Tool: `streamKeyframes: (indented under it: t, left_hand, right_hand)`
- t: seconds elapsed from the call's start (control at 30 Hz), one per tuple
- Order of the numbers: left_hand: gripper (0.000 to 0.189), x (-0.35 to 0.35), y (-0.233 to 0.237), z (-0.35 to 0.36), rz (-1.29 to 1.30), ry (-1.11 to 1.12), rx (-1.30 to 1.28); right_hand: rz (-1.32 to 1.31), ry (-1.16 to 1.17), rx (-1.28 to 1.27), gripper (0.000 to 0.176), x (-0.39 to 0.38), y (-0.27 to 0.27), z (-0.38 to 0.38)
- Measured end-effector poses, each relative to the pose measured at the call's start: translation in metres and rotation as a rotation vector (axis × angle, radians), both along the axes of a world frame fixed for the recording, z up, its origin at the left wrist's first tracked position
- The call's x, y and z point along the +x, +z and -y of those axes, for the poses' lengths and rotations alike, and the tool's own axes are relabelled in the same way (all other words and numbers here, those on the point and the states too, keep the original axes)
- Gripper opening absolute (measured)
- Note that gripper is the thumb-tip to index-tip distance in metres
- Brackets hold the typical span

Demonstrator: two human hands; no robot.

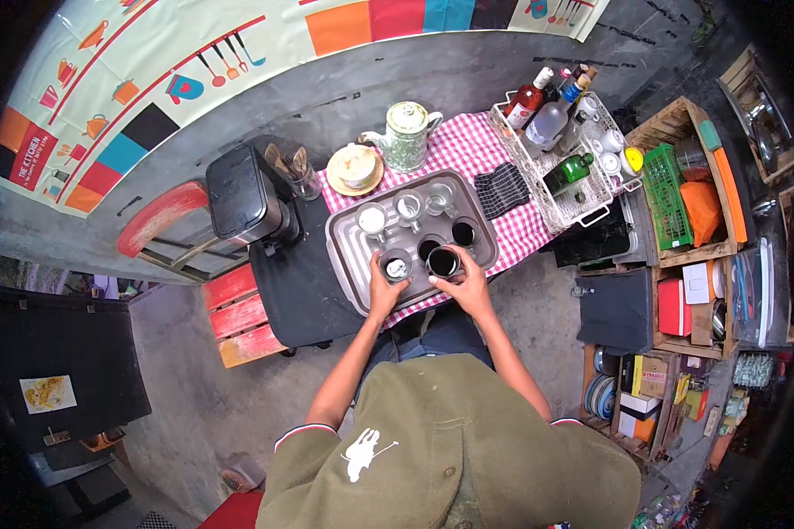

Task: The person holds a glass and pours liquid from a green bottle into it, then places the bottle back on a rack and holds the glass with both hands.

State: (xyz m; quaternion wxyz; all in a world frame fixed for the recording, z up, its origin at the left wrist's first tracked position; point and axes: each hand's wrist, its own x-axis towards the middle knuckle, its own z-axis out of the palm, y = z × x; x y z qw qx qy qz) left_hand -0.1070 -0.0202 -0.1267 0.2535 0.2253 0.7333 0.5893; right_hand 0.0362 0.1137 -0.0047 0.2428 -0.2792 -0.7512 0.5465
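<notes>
My left hand (388,289) is wrapped round a clear glass (397,264) with something white at its bottom. On the right, my right hand (466,289) grips a glass of dark liquid (444,262). Both glasses are over the near side of a grey-brown tray (348,269). Behind the held glasses, another dark-filled glass (429,244) and a dark-filled cup (464,232) stand on the tray. Farther back are a glass mug with white contents (372,219) and two clear glass mugs, one in the middle (408,208) and one at the right (440,199).
Behind the tray stand a lidded cup on a saucer (355,167) and a green patterned teapot (407,137). A dark checked cloth (502,190) lies right, beside a white basket (551,207) of bottles and jars. Left are a black appliance (245,196) and a utensil glass (306,185).
</notes>
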Motion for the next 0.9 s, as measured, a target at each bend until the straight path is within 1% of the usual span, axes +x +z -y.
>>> streamKeyframes:
  t: [0.17,0.23,0.27,0.33,0.5,0.63,0.8,0.9]
  left_hand:
    - [0.087,-0.002,-0.022,-0.003,0.004,-0.014,0.076]
    - [0.087,0.0,-0.024,-0.003,0.068,-0.004,0.109]
    - [0.086,0.001,-0.02,-0.004,0.099,0.001,0.125]
    - [0.083,0.001,-0.011,-0.003,0.072,0.004,0.104]
    - [0.08,-0.001,-0.008,-0.004,0.015,0.012,0.053]
    - [0.081,-0.003,0.007,-0.003,0.006,0.018,-0.027]
    - [0.084,-0.006,-0.016,-0.004,-0.06,0.015,-0.002]
    - [0.087,-0.008,-0.027,-0.004,-0.131,0.001,0.045]
  right_hand:
    - [0.006,-0.002,-0.053,0.063,0.001,0.008,0.001]
    - [0.014,-0.001,-0.055,0.063,0.0,0.009,0.001]
    - [0.02,-0.001,-0.052,0.063,0.0,0.009,0.001]
    - [0.027,-0.004,-0.052,0.063,0.0,0.007,0.002]
    - [0.028,-0.005,-0.058,0.063,0.001,0.005,0.003]
    - [0.025,-0.004,-0.074,0.063,0.002,0.004,0.003]
    - [0.028,0.003,-0.05,0.061,0.003,-0.002,0.001]
    - [0.006,-0.004,-0.094,0.061,0.003,-0.002,0.002]
